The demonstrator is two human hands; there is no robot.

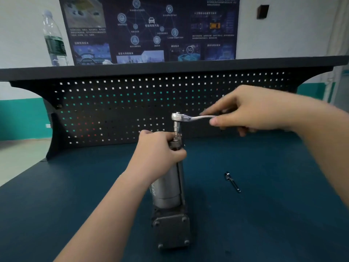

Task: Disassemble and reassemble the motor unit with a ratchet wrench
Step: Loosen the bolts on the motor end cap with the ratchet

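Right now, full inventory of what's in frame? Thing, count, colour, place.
Upright cylindrical metal motor unit: 1, grey, centre of the mat, square base toward camera.
Chrome ratchet wrench: 1, silver, socket down on the motor's top end.
Long loose bolt: 1, black, on the mat, right of the motor.
Bench mat: 1, dark blue.
Perforated back panel: 1, black, behind the bench.
Clear plastic water bottle: 1, green label, top shelf, left.
Wall poster: 1, dark blue.
Left hand: grips the motor's top.
Right hand: holds the wrench handle.

We're looking at what's probably a training workshop: a dark pegboard [132,103] is running across the frame's middle behind a blue workbench [264,214], a technical automotive poster [151,29] hanging at top.
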